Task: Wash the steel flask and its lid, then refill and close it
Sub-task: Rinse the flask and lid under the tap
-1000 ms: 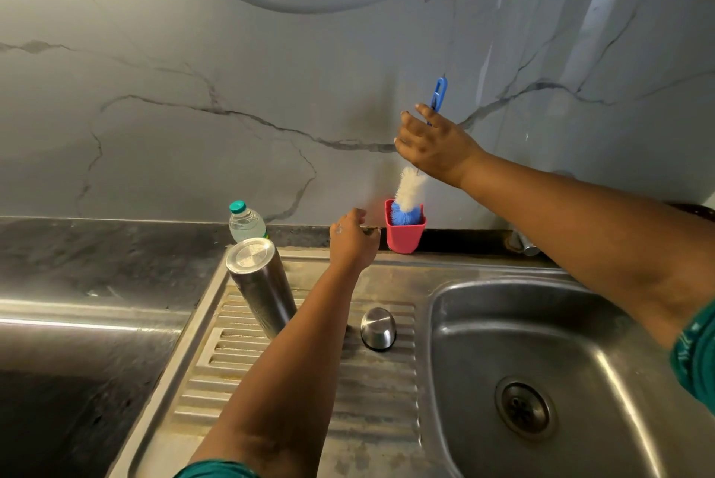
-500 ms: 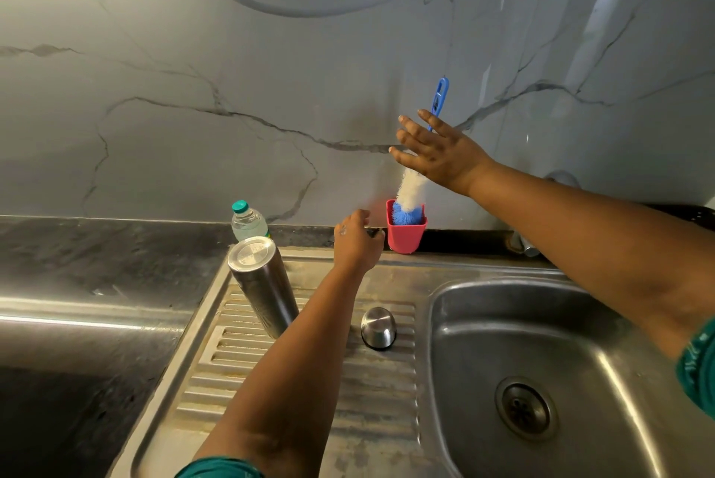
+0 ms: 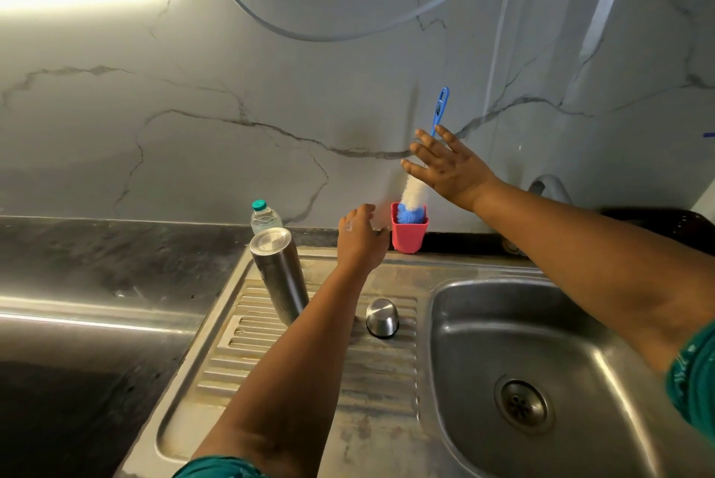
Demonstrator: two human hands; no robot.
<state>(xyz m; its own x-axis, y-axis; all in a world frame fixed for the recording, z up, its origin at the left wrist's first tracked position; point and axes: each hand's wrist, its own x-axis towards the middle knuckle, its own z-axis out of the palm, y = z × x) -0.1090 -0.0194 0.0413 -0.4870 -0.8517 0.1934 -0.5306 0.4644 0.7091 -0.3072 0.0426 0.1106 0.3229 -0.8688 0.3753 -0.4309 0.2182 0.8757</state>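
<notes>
The steel flask [image 3: 279, 274] stands on the sink's ribbed drainboard [image 3: 247, 346], its flat end up. Its domed steel lid [image 3: 382, 317] lies on the drainboard to the right of my left forearm. A bottle brush [image 3: 414, 194] with a blue handle stands in a red cup [image 3: 407, 236] against the wall. My right hand [image 3: 445, 168] hovers in front of the brush handle with fingers spread, holding nothing. My left hand [image 3: 360, 237] is just left of the red cup with its fingers curled. A small dark thing shows at its fingertips, and what they hold is hidden.
A small plastic water bottle [image 3: 264, 215] with a green cap stands behind the flask. The sink basin [image 3: 483, 323] with its drain [image 3: 522, 403] lies to the right, a tap [image 3: 549, 187] behind my right arm. Dark stone counter [image 3: 96, 257] extends to the left.
My right hand has let go of the brush handle and spread its fingers. The brush stays standing in the red cup. My left hand has hardly moved.
</notes>
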